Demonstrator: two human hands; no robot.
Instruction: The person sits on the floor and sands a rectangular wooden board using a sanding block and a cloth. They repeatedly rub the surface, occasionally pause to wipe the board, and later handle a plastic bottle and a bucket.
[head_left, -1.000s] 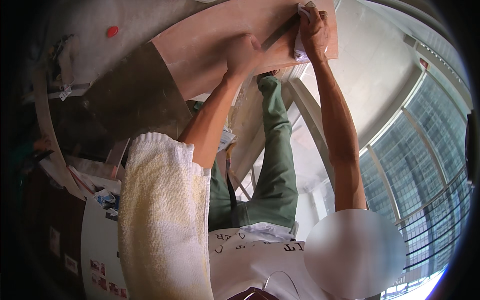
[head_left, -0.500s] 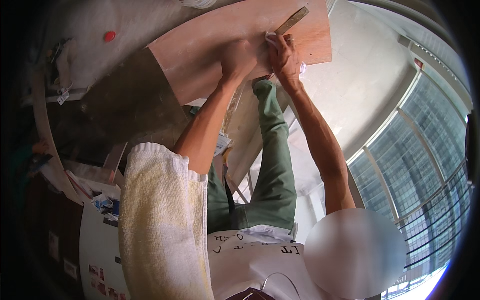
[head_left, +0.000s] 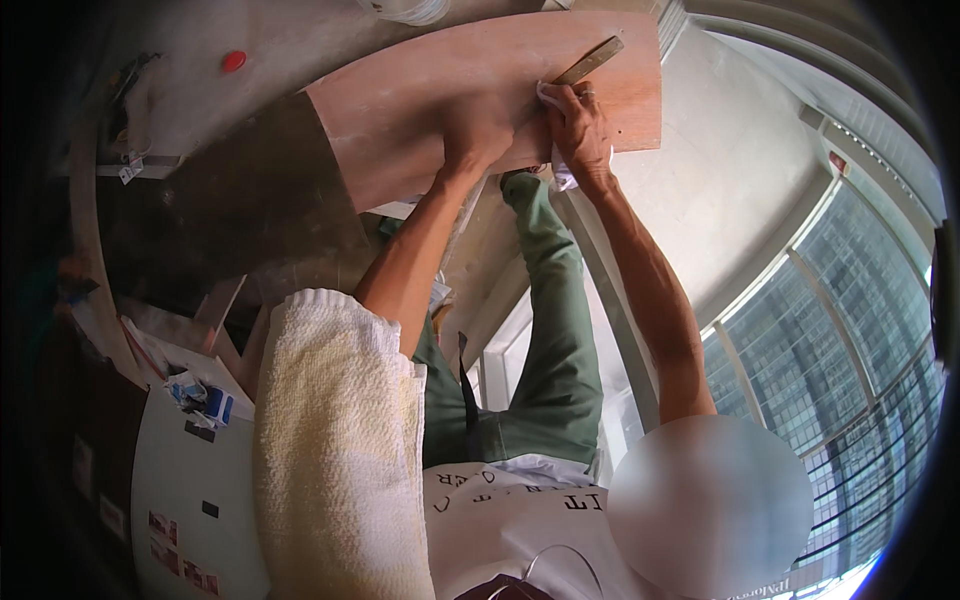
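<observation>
A long reddish-brown wooden board (head_left: 385, 125) with a curved far edge lies across the top of the view. Over its middle, my left hand (head_left: 478, 132) is smeared by motion, so its fingers and anything in them cannot be made out. To the right, my right hand (head_left: 582, 125) is closed around a bunched white cloth (head_left: 566, 175), which shows at the fingertips and below the wrist. A flat narrow brownish strip (head_left: 592, 60) sticks out past those fingers, slanting up to the right; whether the hand grips it too is unclear.
A dark panel (head_left: 220, 200) lies left of the board. Farther left are a red round cap (head_left: 234, 61) and a blue-and-white packet (head_left: 205, 400). A yellowish towel (head_left: 335, 430) hangs over my left upper arm. Tall windows (head_left: 820, 310) stand at the right.
The whole view has shifted slightly. My right hand sits a little lower in the picture, and more white cloth shows below it. My left hand stays blurred over the board.
</observation>
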